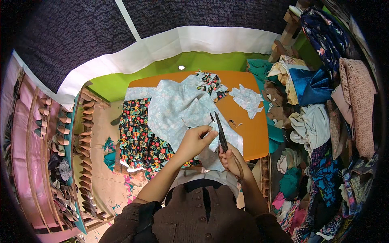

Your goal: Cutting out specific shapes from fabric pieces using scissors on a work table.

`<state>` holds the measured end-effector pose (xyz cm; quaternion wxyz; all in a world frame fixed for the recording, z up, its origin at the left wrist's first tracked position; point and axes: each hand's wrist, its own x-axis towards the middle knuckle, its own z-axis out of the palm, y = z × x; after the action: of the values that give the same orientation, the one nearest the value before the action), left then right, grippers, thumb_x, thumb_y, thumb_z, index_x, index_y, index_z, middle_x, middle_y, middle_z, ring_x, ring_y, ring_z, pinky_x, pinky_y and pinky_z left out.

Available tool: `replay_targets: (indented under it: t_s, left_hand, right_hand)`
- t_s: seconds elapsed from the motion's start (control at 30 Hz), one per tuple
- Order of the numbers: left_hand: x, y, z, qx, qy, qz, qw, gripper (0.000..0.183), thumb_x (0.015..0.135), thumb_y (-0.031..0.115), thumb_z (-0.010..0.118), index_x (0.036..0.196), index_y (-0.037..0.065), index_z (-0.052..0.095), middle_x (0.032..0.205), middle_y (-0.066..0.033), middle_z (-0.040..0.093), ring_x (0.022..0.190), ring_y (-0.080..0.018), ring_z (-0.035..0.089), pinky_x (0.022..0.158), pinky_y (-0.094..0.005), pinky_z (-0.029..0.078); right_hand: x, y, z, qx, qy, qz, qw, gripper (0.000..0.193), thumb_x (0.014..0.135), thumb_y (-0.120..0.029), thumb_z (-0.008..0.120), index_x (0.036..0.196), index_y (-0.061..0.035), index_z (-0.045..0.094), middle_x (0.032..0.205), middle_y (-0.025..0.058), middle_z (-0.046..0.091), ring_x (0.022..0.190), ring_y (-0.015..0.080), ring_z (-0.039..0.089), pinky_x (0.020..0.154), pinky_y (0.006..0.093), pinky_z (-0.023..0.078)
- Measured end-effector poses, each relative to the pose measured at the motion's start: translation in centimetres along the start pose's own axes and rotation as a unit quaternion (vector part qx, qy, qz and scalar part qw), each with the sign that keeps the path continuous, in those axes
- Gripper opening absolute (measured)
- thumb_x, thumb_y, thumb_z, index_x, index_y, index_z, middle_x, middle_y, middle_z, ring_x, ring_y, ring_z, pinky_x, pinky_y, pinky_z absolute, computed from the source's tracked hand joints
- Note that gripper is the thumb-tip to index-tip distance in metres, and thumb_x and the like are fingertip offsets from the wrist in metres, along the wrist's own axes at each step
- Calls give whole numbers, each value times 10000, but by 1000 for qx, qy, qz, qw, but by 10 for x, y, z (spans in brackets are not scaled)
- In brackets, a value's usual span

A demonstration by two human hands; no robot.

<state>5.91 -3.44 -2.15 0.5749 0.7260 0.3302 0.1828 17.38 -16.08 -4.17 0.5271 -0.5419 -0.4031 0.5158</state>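
Observation:
My right hand (231, 160) grips a pair of dark metal scissors (222, 139), with the blades slightly apart and pointing away from me. Just left of the blades, my left hand (197, 141) is closed, thumb pressed against the curled fingers. Whatever may be in that pinch is too small to make out. Both hands are over a large cloth (174, 107) spread on the table, pale bluish-white on its upturned side. Black cloth with a red, orange and green floral print (135, 131) shows at its left and hangs over the table's near-left edge.
The orange table (256, 133) carries a crumpled pale scrap (247, 101) and small bits (234, 123) at right. Wooden racks holding shoe lasts (85, 146) stand left. Heaped fabrics (310, 125) line the right side. Scraps (129, 184) litter the floor.

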Motion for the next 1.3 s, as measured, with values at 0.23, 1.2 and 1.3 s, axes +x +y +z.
replay_targets:
  t_s: [0.23,1.2,1.3]
  left_hand:
    - [-1,2,-10,-17,-20,-26,999,237,793,225,564,749,-7,551,520,-24,428,489,-66,358,452,-241,317]
    - [9,3,-14,-7,-60,-20,998,237,804,225,551,725,2,563,514,14,432,486,-53,372,445,-227,321]
    - [13,2,-8,-1,-62,-15,998,244,802,230,553,731,-3,563,521,12,435,495,-55,369,449,-230,318]
  right_hand:
    - [0,-4,1,-2,-3,26,1000,595,734,-651,379,867,-72,396,592,-60,299,456,7,243,384,148,202]
    - [5,0,-5,10,9,25,1000,555,771,-620,349,836,-70,388,578,-62,299,440,8,264,376,144,211]
    - [3,1,-13,21,8,32,999,554,769,-622,350,834,-73,391,570,-63,306,432,7,275,371,144,220]
